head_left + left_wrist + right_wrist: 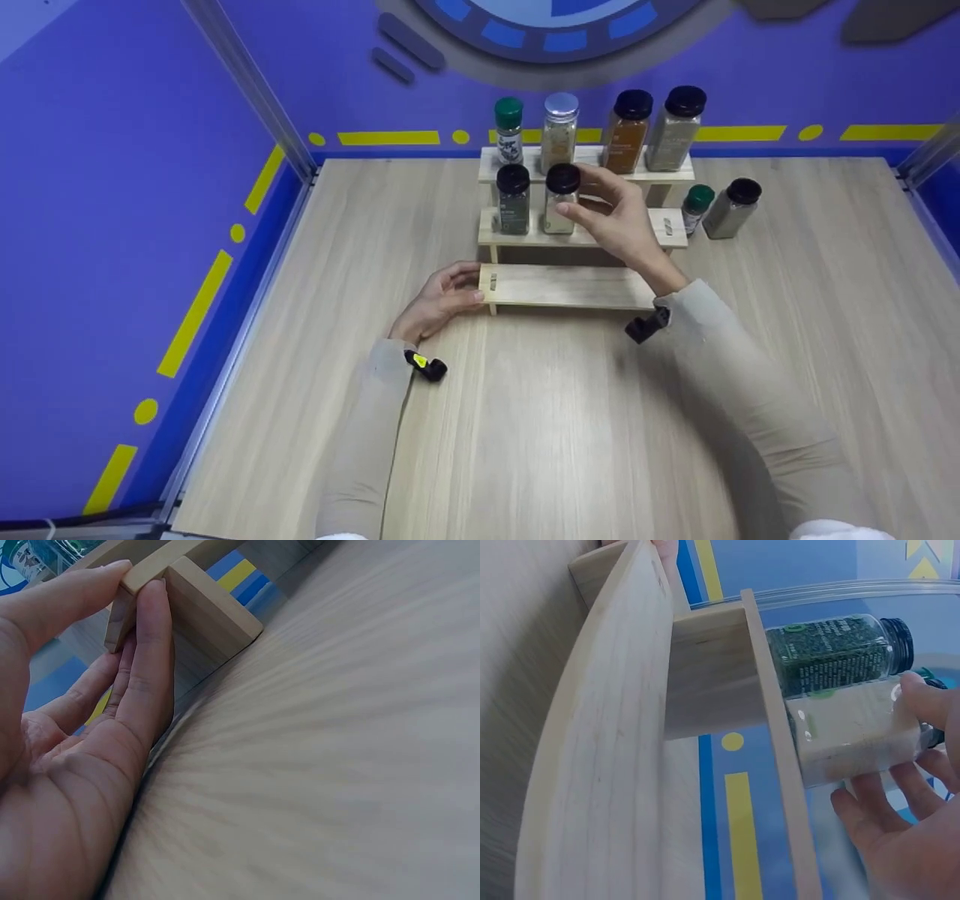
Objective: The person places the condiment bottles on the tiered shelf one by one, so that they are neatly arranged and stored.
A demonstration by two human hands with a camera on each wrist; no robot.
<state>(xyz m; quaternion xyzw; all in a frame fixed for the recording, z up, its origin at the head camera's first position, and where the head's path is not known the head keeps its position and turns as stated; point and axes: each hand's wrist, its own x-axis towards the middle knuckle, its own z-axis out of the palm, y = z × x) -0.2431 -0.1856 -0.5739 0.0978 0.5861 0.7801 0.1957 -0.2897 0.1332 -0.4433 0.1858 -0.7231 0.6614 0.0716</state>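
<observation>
My right hand (pixel 616 217) holds a black-capped spice jar (pixel 560 206) with pale contents, thumb on its near side and fingers behind. The jar stands upright on the middle step of a wooden tiered rack (pixel 577 285). In the right wrist view the jar (pixel 855 731) has its base at the shelf board, beside a jar of green herbs (pixel 829 652). That herb jar (pixel 514 202) stands to its left in the head view. My left hand (pixel 442 300) pinches the left end of the lowest step; in the left wrist view thumb and fingers grip the board's corner (pixel 142 585).
On the top step stand a green-capped jar (pixel 508 131), a silver-capped jar (pixel 560 135), an orange spice jar (pixel 628 135) and a black-capped jar (pixel 677 131). Right of the rack, a small green-capped jar (pixel 697 208) and another black-capped jar (pixel 733 210) are on the table (pixel 540 420).
</observation>
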